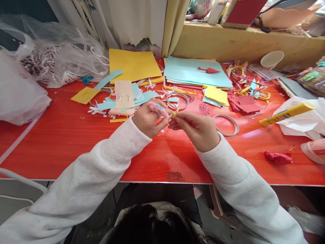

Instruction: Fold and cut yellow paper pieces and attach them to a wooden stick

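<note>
Paper strip (175, 113), yellow, is pinched in right hand (198, 130) while left hand (146, 118) grasps a pink loop (153, 106), apparently mid-shaping, the next move probably calling for a steady pinch.

A: Hands?
B: Left hand (149, 118) has a fuzzy pink loop (162, 112). Right hand (200, 130) pinches a yellow strip (175, 113), fingertips close to left's.
A: Nearby?
B: One ring (187, 102) just beyond, another ring (235, 128) right of right hand. Paper scraps (124, 93) past left hand, blue sheets (188, 74) behind. Glue stick (286, 114) at right, partly over white paper (302, 125). Red scrap (278, 158) nearer, on red table (152, 166).
</note>
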A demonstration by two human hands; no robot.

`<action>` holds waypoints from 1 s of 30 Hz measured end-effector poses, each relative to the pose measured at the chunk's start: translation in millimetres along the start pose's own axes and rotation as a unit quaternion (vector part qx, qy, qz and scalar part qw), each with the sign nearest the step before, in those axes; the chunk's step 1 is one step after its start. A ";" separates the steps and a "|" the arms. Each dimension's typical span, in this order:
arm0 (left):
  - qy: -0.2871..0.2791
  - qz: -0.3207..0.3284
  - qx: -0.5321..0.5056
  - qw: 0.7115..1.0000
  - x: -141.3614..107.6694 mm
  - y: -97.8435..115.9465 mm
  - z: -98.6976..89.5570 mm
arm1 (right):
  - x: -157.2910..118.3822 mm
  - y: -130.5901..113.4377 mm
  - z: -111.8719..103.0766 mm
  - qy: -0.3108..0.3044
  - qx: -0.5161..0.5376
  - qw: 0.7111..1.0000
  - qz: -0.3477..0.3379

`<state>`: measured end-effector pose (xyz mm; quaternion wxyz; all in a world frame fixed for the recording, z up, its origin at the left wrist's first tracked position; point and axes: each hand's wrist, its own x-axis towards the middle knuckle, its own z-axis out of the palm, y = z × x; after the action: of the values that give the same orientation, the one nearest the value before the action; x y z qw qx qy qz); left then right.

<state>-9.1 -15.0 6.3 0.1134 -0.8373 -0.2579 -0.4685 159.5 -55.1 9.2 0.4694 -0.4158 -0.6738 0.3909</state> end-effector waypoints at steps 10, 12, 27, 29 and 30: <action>-0.077 -0.228 -0.098 0.966 3.6 -14.0 -6.3 | 3.6 -3.3 -3.7 0.004 0.067 0.995 0.079; -0.068 -0.261 -0.093 0.958 2.8 -24.7 -9.1 | 4.4 -2.9 -4.5 0.004 0.073 0.993 0.089; -0.059 -0.050 -0.090 0.993 0.5 -22.3 -16.7 | 3.6 -5.0 -2.5 -0.013 0.045 0.994 0.097; -0.068 -0.022 -0.062 0.996 -1.2 -18.1 -14.6 | 3.5 -6.5 -1.6 -0.022 0.032 0.994 0.104; -0.070 -0.022 -0.053 0.996 -2.0 -17.7 -13.9 | 3.4 -6.9 -1.3 -0.026 0.027 0.994 0.106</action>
<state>-29.6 -6.8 11.1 0.0404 -0.8672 -0.2585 -0.4237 158.7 -54.2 16.9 0.4186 -0.4614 -0.6272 0.4675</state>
